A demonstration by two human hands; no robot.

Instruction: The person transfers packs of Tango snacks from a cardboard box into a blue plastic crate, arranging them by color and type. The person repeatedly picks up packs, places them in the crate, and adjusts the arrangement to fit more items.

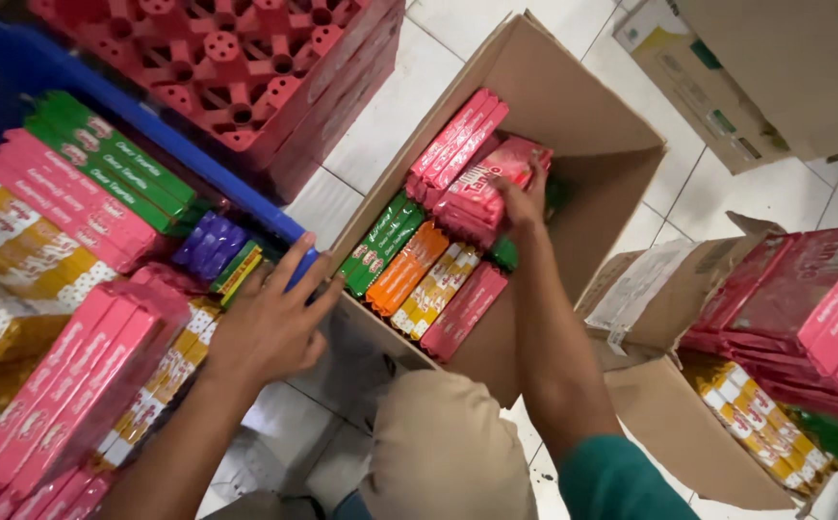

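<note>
Right hand (523, 200) grips a red packet (492, 180) inside the cardboard box (592, 125); left hand (270, 323) spread open on the blue crate (245, 197)

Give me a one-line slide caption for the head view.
Right hand sets a pink pack into a cardboard box; left hand rests on the blue crate.

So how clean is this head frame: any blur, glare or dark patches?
Head view: even light, no strong glare; the left hand and nearby pink packs look slightly soft; the box interior is shadowed around the right hand; edges bend a little.
</note>
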